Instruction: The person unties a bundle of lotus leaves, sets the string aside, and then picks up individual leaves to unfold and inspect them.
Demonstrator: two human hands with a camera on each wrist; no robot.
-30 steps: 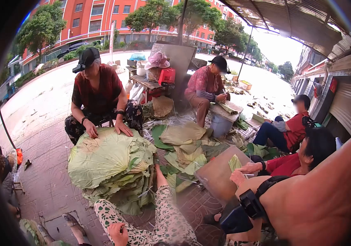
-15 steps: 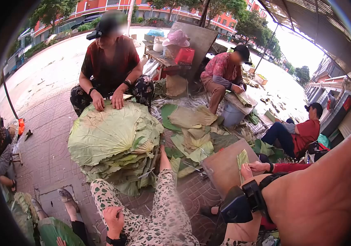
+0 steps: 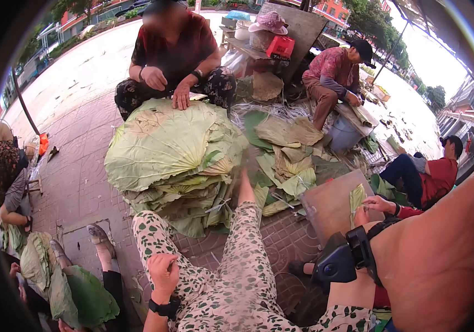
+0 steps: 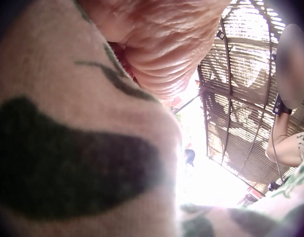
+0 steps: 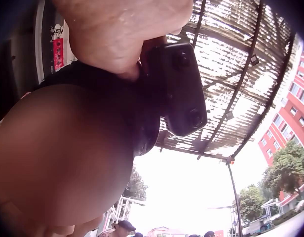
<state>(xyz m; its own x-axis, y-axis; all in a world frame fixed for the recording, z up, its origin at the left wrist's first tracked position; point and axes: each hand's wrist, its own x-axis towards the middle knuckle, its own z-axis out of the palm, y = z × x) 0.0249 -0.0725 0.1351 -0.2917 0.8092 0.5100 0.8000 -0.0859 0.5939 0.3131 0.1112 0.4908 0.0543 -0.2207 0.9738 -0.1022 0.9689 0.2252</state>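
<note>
My left hand (image 3: pixel 163 274) rests on my thigh in patterned trousers (image 3: pixel 237 265), fingers loosely curled and holding nothing. In the left wrist view, wrinkled skin of that hand (image 4: pixel 167 44) shows close above the cloth. My right hand (image 3: pixel 447 254) is raised very near the head camera and fills the right side of that view. The right wrist view shows its skin (image 5: pixel 117 34) against a black two-lensed camera (image 5: pixel 184 89) worn on the head; its fingers are hidden. In front of my knees stands a tall stack of lotus leaves (image 3: pixel 176 144).
Across the stack, a seated person (image 3: pixel 176 50) has one hand on the leaves. More leaves (image 3: pixel 289 133) lie on the paving. At right is a flat board (image 3: pixel 331 205), with another person's hand (image 3: pixel 378 203) near a folded leaf (image 3: pixel 357 199). A bucket (image 3: pixel 343 135) stands behind.
The head view has tilted down and turned left, so the scene sits higher and further right. The person opposite has lifted one hand off the stack. My left hand stays on the thigh.
</note>
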